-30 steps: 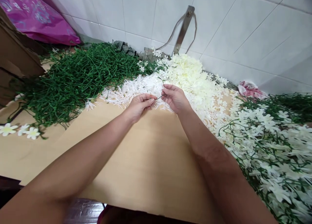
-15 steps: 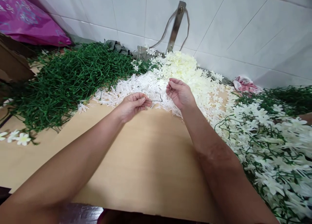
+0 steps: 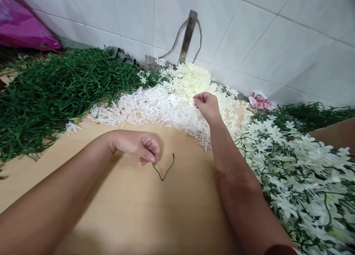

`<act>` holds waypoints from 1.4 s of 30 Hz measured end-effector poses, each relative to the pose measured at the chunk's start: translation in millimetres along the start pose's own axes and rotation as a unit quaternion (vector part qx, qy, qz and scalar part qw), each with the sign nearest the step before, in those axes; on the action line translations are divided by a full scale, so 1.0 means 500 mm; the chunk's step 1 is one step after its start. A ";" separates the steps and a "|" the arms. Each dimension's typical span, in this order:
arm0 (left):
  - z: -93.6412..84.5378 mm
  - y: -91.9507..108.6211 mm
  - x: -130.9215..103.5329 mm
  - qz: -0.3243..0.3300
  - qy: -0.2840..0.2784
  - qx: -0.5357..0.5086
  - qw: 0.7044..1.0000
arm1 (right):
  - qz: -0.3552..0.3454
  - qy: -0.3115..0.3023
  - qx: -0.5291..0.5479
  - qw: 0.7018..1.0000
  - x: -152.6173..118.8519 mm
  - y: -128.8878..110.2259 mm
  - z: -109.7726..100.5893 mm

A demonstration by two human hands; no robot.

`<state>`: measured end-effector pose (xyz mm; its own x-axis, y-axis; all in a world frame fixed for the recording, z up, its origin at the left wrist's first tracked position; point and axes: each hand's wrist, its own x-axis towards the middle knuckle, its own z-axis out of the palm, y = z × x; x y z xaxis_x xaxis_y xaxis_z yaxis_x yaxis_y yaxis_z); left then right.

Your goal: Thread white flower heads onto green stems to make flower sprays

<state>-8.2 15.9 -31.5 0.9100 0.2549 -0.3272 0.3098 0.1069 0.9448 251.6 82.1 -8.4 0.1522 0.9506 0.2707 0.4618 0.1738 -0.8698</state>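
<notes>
A: One at a time here, it seems: the left hand (image 3: 137, 146) has charge of a single green artificial stem (image 3: 162, 179), while the right hand (image 3: 208, 107) is out over the far side.

B: Then the next move, at a guess, calls for a firm left pinch, command of that loose end and delicate right fingertips.

A: Left to right, then! Far left, a tangled stem heap (image 3: 69, 77); nearer and further right, that left hand, wrist bent above the brown board (image 3: 124, 207).

B: And what a pinch! Thumb and fingers clasp one end of the stem. It drops away rightward, kinks into a V and lifts its knobbed tip, well apart from the fingers.

A: Does the kink touch the board? No telling from this angle. Beyond it, white stamen sprigs (image 3: 155, 105) lie in a low bank.

B: Cream flower heads (image 3: 195, 75) rise behind them, and the right hand hangs at the border, fingers curled, tips together. Holding something? Too small to tell.

A: And near right, white flower sprays (image 3: 288, 207) crowd beside the right forearm (image 3: 235, 166).
</notes>
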 end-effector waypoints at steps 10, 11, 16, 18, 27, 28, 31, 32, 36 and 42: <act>0.006 0.005 0.015 -0.006 0.031 0.013 0.999 | -0.135 -0.117 -0.351 0.919 0.041 -0.044 0.148; 0.006 0.003 0.014 0.002 0.032 0.000 0.999 | -0.136 -0.117 -0.370 0.911 0.045 -0.043 0.153; 0.005 -0.004 0.017 0.022 -0.018 -0.021 0.999 | -0.132 -0.089 -0.336 0.928 0.054 -0.031 0.129; 0.008 -0.003 0.021 0.016 -0.033 -0.011 0.999 | -0.123 -0.084 -0.306 0.940 0.051 -0.027 0.118; 0.038 0.021 0.034 -0.043 0.013 0.096 0.994 | -0.131 -0.094 -0.341 0.926 0.041 -0.016 0.135; 0.040 0.021 0.035 -0.045 0.035 0.088 0.995 | -0.137 -0.084 -0.333 0.929 0.043 -0.016 0.132; 0.039 0.015 0.045 -0.021 0.156 0.036 0.987 | -0.152 -0.040 -0.274 0.949 0.042 -0.020 0.113; 0.037 0.011 0.050 0.003 0.213 0.015 0.977 | -0.149 -0.026 -0.243 0.958 0.039 -0.024 0.107; 0.019 -0.003 0.066 0.136 0.464 -0.060 0.873 | -0.089 -0.081 -0.080 0.989 0.002 -0.046 0.091; 0.006 -0.004 0.070 0.209 0.566 -0.112 0.790 | 0.012 -0.272 0.028 0.962 -0.064 -0.056 0.106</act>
<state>23.9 21.5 -44.8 0.0509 0.9950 0.0856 -0.1241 -0.0787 0.9891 187.4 60.5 -14.9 -0.3251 0.9457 0.0067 0.4144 0.1488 -0.8979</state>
